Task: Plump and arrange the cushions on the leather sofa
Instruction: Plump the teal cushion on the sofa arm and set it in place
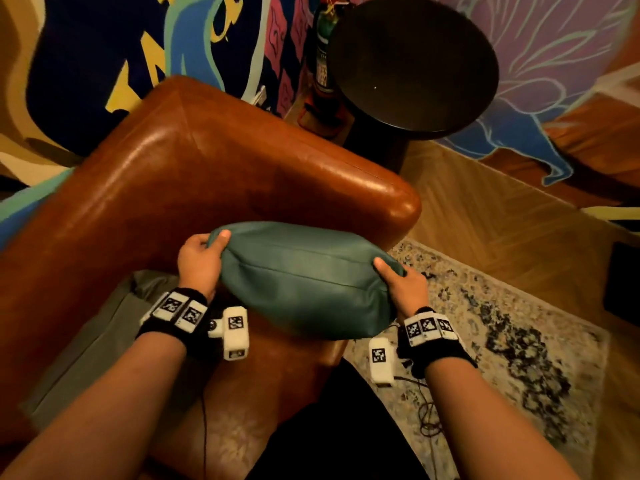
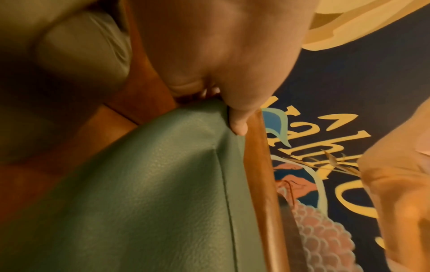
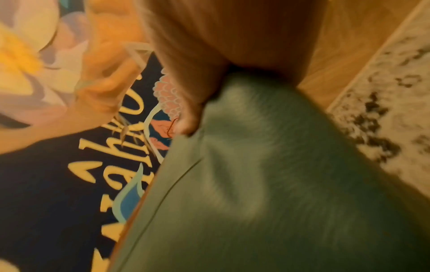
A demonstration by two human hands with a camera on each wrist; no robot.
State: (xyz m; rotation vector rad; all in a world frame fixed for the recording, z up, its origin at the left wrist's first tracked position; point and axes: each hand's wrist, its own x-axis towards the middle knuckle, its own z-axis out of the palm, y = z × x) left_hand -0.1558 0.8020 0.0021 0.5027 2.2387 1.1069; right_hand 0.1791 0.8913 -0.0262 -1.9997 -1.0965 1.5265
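A teal leather cushion (image 1: 304, 278) is held in the air over the seat corner of the brown leather sofa (image 1: 194, 174). My left hand (image 1: 201, 258) grips its left end, thumb on top. My right hand (image 1: 405, 282) grips its right end the same way. In the left wrist view my thumb presses on the teal cushion (image 2: 163, 193) near its seam, with the sofa (image 2: 258, 165) edge behind. The right wrist view shows my thumb on the blurred cushion (image 3: 267, 174). A grey-green cushion (image 1: 93, 348) lies on the seat at the left, also seen as the grey cushion (image 2: 76, 55).
A round dark side table (image 1: 412, 64) stands beyond the sofa arm, a bottle (image 1: 323, 64) beside it. A patterned rug (image 1: 502, 327) covers the wooden floor (image 1: 491, 216) on the right. A painted mural wall (image 1: 104, 46) rises behind the sofa. Cables (image 1: 426, 410) trail on the rug.
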